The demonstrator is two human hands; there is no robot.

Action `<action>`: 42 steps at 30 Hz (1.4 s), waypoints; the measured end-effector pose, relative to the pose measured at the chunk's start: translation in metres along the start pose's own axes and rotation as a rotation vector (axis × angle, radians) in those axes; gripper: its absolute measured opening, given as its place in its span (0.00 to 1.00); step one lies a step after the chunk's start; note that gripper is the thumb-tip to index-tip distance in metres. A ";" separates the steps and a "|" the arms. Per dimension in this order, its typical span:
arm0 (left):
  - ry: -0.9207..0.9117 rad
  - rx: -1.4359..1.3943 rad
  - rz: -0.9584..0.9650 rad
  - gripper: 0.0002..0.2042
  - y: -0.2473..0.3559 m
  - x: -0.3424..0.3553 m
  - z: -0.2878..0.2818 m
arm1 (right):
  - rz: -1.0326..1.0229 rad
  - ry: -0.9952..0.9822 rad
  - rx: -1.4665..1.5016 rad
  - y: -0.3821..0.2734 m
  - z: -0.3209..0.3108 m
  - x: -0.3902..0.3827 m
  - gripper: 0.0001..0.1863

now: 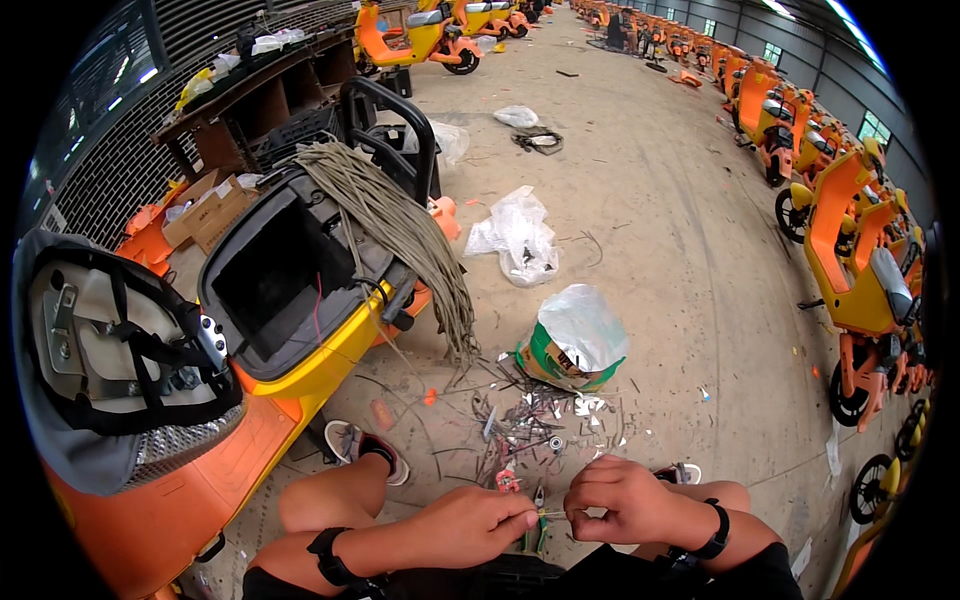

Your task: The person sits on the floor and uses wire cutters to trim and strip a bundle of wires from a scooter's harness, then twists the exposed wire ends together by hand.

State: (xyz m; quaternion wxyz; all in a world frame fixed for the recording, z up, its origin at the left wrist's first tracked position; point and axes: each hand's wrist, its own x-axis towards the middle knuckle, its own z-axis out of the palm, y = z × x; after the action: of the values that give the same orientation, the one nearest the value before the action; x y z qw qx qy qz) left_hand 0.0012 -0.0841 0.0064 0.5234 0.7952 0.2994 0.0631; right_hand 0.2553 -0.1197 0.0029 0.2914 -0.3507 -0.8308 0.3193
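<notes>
My left hand (478, 522) and my right hand (622, 502) are close together low in the head view, both with pinched fingers. A thin pale wire (551, 514) runs across the short gap between them; its ends are hidden in the fingers. Just below and behind it are pliers with green handles (541, 538), partly covered by my hands. Beyond my left fingertips a small red part (508, 480) lies on the floor. Black offcuts and white scraps (530, 425) are scattered in front of it.
An orange and yellow scooter (330, 345) stands at my left, its seat (120, 350) tipped up and its compartment bare. A bundle of grey-brown cords (385, 215) drapes over it. Ahead are a lined green sack (578, 345) and a plastic bag (520, 235). Parked scooters (850, 245) line the right.
</notes>
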 end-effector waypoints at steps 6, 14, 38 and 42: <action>-0.019 0.016 -0.001 0.12 0.003 -0.002 -0.004 | -0.004 -0.003 -0.031 0.001 -0.004 -0.002 0.09; 0.013 -0.035 -0.034 0.12 0.003 -0.007 -0.010 | 0.000 0.025 -0.056 0.005 -0.011 -0.006 0.09; 0.440 -0.921 -0.125 0.12 -0.014 -0.005 -0.023 | 0.414 0.173 -0.216 0.021 -0.017 -0.001 0.06; 0.410 -0.908 -0.121 0.11 -0.014 -0.002 -0.021 | 0.389 0.217 -0.300 0.028 -0.013 0.000 0.18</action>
State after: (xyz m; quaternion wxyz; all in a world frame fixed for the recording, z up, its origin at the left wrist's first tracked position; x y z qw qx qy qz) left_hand -0.0152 -0.0647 0.0043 0.7498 0.4395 0.3842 0.3116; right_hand 0.2751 -0.0999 -0.0094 0.2570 -0.5750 -0.7497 0.2033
